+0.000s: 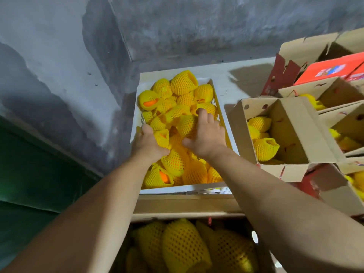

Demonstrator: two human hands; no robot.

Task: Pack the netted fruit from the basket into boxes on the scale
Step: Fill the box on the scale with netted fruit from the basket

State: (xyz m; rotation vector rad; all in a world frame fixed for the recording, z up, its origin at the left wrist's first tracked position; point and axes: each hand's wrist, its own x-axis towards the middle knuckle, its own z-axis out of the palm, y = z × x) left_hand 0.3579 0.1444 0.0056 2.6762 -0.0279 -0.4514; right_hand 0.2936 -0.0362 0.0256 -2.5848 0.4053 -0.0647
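Note:
A white basket [220, 95] on the table is heaped with orange fruit in yellow foam nets [183, 83]. Both my hands are down in the heap. My left hand [149, 143] curls its fingers round a netted fruit [162, 137] at the basket's left side. My right hand [206, 134] lies on top of another netted fruit [186, 125] with fingers spread over it. An open cardboard box [291, 127] just right of the basket holds a few netted fruit [265, 148]. No scale is visible.
A second open box of netted fruit [187, 247] lies at the bottom, below the basket. More open boxes [334, 91] and a red carton [332, 68] crowd the right side. A grey concrete wall runs behind and to the left.

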